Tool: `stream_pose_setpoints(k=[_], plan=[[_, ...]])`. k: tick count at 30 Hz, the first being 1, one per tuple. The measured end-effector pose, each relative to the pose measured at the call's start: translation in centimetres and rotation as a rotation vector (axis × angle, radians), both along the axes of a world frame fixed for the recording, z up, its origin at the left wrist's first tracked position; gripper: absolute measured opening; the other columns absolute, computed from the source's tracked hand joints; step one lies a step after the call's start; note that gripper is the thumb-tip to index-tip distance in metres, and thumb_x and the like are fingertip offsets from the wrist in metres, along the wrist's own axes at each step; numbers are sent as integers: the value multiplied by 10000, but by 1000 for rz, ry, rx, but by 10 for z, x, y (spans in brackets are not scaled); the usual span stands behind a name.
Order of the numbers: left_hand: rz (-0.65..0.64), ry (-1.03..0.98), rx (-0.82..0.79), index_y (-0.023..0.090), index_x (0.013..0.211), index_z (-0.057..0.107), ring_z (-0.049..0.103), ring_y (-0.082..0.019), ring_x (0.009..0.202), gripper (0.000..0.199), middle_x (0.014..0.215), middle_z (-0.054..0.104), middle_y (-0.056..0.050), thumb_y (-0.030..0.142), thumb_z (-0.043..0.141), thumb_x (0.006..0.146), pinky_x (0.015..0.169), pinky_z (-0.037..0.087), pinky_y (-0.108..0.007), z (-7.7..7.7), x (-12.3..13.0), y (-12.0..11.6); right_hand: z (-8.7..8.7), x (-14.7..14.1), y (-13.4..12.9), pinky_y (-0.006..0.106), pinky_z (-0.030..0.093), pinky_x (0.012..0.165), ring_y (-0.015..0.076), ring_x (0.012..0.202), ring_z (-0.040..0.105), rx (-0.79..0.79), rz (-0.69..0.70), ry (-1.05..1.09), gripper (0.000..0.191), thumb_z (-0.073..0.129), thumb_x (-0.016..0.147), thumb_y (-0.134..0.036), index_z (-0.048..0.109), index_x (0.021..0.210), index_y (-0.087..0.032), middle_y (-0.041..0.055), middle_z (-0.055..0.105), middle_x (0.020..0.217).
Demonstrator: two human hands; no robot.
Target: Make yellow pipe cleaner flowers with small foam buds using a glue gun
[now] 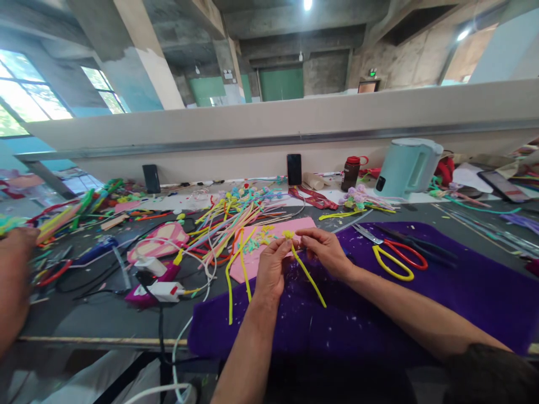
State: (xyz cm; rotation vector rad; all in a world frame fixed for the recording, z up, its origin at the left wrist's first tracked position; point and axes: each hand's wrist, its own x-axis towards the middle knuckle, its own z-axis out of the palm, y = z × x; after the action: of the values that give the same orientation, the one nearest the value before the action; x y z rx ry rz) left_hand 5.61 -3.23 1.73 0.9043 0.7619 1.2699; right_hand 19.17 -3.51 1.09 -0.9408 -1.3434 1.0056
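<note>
My left hand [275, 261] pinches a small yellow pipe-cleaner flower [288, 234] just under its head, between thumb and fingers. Its yellow stem [309, 278] slants down to the right over the purple cloth. My right hand [326, 249] is closed at the flower's right side, thumb and fingertips against its edge; the exact contact is partly hidden. Behind both hands lies a pink sheet [305, 224] with small yellow and teal pieces [259, 240] on it. Yellow pipe cleaners [231, 292] hang over its left edge.
The purple cloth [455, 247] carries scissors [393, 261] and dark-handled pliers [415, 244] at the right. Leftward are a power strip [143, 296], cables and heaped pipe cleaners [240, 210]. Phones [294, 169], a bottle [350, 174] and a kettle [406, 168] stand behind. Another person's hand [17, 280] is far left.
</note>
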Motion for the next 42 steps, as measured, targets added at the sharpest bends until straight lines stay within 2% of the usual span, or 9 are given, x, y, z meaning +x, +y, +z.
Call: stream_pose_setpoints(k=[8, 14, 21, 33, 42], plan=[[2, 7, -25, 167, 738, 666, 569, -102, 660, 250, 719, 640, -4, 325, 726, 554, 566, 412, -193, -1, 0, 1, -1, -6, -7, 201, 369, 416, 73, 440, 452, 63, 20, -96, 318, 508, 784, -288, 586, 1078, -197, 4, 593, 681], [-9, 9, -21, 176, 752, 666, 554, -94, 661, 192, 738, 622, -1, 290, 702, 602, 585, 424, -189, -3, 0, 1, 1, -6, -8, 193, 349, 405, 67, 433, 429, 92, 35, -128, 323, 510, 789, -299, 583, 1088, -201, -6, 567, 662], [-16, 23, -18, 154, 768, 666, 552, -100, 650, 211, 743, 623, -20, 285, 702, 606, 580, 432, -197, -3, 0, 0, -1, -6, -8, 191, 348, 410, 67, 439, 427, 103, 35, -130, 314, 507, 795, -296, 588, 1081, -194, -9, 548, 648], [-31, 40, 5, 176, 764, 665, 560, -91, 667, 164, 730, 631, 16, 272, 682, 632, 601, 418, -194, -6, -1, 1, 1, -6, -8, 183, 329, 411, 61, 430, 406, 111, 45, -128, 299, 502, 798, -284, 588, 1060, -168, -42, 458, 544], [-37, -27, -22, 160, 747, 655, 557, -97, 657, 183, 725, 619, -1, 276, 692, 610, 577, 414, -196, -4, -1, 1, 2, -5, -9, 177, 348, 401, 55, 425, 425, 76, 54, -97, 284, 506, 795, -307, 547, 1042, -171, -32, 521, 627]])
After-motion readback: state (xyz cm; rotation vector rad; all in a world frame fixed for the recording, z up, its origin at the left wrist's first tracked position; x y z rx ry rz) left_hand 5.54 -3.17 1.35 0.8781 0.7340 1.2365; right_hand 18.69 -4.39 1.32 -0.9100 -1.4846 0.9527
